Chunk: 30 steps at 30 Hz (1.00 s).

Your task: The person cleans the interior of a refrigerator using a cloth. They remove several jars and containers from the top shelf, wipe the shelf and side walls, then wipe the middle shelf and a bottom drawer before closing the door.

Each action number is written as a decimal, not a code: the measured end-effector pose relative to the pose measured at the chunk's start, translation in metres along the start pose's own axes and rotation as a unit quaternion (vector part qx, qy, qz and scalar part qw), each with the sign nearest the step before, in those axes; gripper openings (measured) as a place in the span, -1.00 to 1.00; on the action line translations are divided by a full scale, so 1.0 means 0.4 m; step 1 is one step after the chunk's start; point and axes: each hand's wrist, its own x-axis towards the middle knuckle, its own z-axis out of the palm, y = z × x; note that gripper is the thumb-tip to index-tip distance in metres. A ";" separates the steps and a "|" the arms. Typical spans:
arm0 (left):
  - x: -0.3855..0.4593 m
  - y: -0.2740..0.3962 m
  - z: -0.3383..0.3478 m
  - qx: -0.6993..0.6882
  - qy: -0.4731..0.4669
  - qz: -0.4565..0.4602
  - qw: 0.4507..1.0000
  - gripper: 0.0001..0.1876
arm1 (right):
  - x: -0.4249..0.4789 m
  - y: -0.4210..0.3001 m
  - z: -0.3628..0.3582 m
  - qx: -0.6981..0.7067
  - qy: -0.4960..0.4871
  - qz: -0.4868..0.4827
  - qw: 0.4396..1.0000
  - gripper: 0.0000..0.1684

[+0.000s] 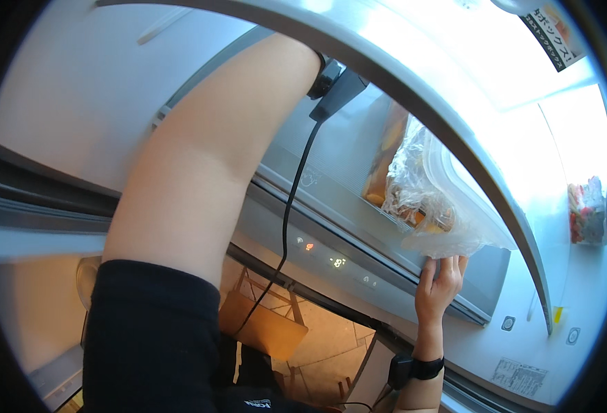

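My right hand (442, 281), with a black band and device on its wrist, reaches up to a translucent plastic container (450, 165). Its fingers grip the container's lower edge, and the fingertips are partly hidden there. Against the container sits food in crumpled clear plastic wrap (409, 180). Beside that lies a package with orange-brown contents (386, 165), on the grey refrigerator shelf (329, 149). My left forearm (195, 170) stretches deep into the refrigerator. The left hand is out of view behind the curved shelf edge (401, 93); a black device (337, 93) with a cable shows at that wrist.
A control strip (334, 260) with lit icons runs along the refrigerator's front. The black cable (286, 222) hangs across it. A wooden chair (265, 322) stands on the tiled floor below. A clear bag with red and green contents (587, 211) is at the right.
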 end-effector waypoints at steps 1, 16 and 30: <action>0.002 0.003 0.002 0.000 0.000 0.003 1.000 -0.64 | 0.002 -0.002 0.000 0.003 -0.002 0.000 1.000 -0.79; -0.014 0.130 0.040 -0.035 0.047 0.145 0.988 -0.63 | 0.002 -0.006 -0.001 -0.028 0.000 -0.014 0.999 -0.83; -0.411 -0.113 -0.097 -0.011 0.058 -0.058 0.997 -0.63 | -0.001 -0.001 0.001 -0.026 0.013 -0.012 1.000 -0.63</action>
